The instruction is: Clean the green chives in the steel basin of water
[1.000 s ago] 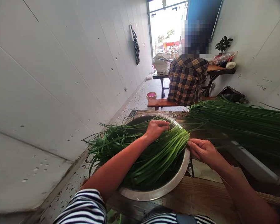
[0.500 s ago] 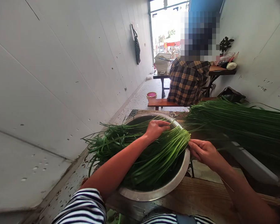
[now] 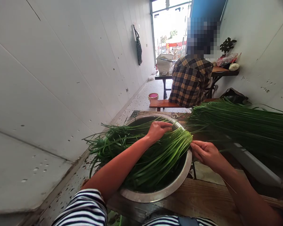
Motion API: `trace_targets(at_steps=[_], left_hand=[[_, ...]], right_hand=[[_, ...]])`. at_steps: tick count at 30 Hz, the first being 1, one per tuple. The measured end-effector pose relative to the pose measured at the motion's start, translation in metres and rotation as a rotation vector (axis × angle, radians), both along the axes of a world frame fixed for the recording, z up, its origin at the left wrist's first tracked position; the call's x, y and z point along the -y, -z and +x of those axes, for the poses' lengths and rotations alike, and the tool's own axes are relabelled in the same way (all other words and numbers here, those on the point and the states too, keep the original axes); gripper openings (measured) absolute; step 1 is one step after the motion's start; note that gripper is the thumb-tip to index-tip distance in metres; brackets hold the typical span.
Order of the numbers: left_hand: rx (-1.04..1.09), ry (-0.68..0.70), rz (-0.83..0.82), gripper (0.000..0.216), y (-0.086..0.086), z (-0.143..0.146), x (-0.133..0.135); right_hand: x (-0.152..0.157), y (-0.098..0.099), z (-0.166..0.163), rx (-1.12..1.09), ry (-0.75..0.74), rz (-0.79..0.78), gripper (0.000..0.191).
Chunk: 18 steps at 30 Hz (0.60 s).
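Greens (image 3: pixel 160 160) fill a metal basin (image 3: pixel 153 197) on a wooden counter (image 3: pixel 205 191), their pale ends gathered at the right rim and their leafy tips draped past the left. The left hand (image 3: pixel 155 130) bends over the bunch, thumb and fingers drawn together on what looks like a thin stem; the right hand (image 3: pixel 207 153) has its fingers pinched at the pale ends, though what lies between them cannot be made out. Good handling here likely means a light grip, ends kept even, and any stem eased along its length so neighbors are not bruised. A hard tug could drag stems over the rim. A second heap of greens (image 3: pixel 242 122) and a pale-edged container (image 3: pixel 257 163) crowd the right arm's outer side; the space above the basin appears roomier. Beyond, a co-worker (image 3: pixel 190 80) in plaid sits facing away.
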<state>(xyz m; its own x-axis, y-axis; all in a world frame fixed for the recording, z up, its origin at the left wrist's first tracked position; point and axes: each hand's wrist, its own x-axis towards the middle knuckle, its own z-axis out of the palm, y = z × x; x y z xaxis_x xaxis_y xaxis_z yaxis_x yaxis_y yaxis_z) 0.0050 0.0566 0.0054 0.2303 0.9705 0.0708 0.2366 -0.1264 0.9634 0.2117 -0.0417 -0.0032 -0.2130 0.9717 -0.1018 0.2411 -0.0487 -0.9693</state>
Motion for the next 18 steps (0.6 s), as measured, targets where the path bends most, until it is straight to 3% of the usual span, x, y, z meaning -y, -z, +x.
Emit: trace_targets(at_steps=[12, 18], left_hand=[[-0.077, 0.047, 0.094, 0.025, 0.003, 0.000, 0.001], [-0.159, 0.249, 0.063, 0.025, -0.010, -0.004, 0.006]], right_hand=[[0.001, 0.004, -0.004, -0.034, 0.040, -0.016, 0.045], [-0.001, 0.018, 0.001, -0.023, 0.054, 0.024, 0.042]])
